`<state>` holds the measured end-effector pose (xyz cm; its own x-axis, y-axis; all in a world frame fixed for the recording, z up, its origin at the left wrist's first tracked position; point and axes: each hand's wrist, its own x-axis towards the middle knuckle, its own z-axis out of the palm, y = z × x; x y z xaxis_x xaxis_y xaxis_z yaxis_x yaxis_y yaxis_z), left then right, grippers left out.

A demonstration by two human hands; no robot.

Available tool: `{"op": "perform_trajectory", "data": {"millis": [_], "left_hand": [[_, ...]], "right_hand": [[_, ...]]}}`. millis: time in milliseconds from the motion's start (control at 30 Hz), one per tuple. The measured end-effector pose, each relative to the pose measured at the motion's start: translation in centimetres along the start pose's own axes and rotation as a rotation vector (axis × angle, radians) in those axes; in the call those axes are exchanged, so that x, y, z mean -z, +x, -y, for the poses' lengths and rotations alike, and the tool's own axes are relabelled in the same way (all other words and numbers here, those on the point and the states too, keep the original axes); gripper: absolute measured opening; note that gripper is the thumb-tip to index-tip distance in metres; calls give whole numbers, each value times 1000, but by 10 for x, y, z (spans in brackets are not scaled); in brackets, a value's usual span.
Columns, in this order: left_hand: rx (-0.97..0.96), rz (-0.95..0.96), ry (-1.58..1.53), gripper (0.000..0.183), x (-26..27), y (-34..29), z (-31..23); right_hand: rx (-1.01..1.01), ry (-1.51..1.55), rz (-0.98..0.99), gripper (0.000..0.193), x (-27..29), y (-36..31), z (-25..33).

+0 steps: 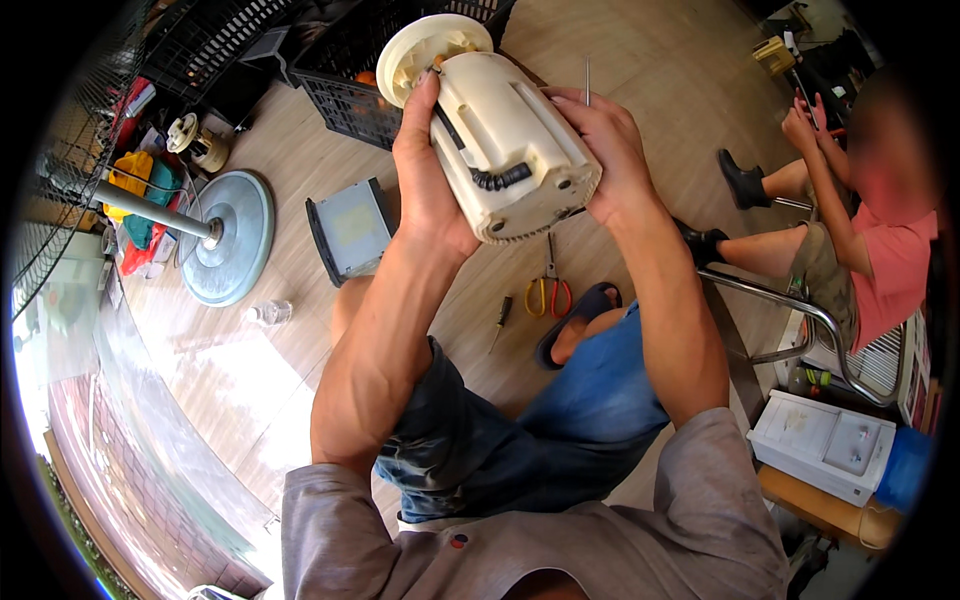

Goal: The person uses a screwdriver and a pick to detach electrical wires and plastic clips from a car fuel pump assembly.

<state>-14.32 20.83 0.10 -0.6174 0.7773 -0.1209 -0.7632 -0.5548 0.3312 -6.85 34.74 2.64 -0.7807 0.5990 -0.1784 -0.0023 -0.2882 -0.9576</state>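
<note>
Both hands hold up a cream plastic fuel pump module (515,125), tilted, its round flange (435,45) toward the upper left. A short black corrugated hose (500,178) runs along its side. My left hand (425,175) is closed around the left side, thumb close to the flange. On the opposite side, my right hand (615,150) grips the body, its fingertips partly hidden behind it. A thin metal shaft (588,80) sticks up beside my right fingers; its lower end is hidden.
On the floor lie pliers (550,285) with yellow and red handles, a small screwdriver (504,310), a grey metal box (352,230) and a clear bottle (270,313). Black crates (345,95) stand ahead. A round stand base (228,240) is left; a seated person (880,240) is right.
</note>
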Motion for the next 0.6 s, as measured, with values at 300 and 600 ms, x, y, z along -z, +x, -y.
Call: {"op": "perform_trajectory", "data": {"millis": [300, 600], "left_hand": [[-113, -78, -23, 64, 1, 6, -6], [-70, -52, -51, 64, 1, 12, -11]], "right_hand": [[105, -137, 11, 25, -2, 2, -2], [132, -240, 71, 26, 1, 2, -2]]}}
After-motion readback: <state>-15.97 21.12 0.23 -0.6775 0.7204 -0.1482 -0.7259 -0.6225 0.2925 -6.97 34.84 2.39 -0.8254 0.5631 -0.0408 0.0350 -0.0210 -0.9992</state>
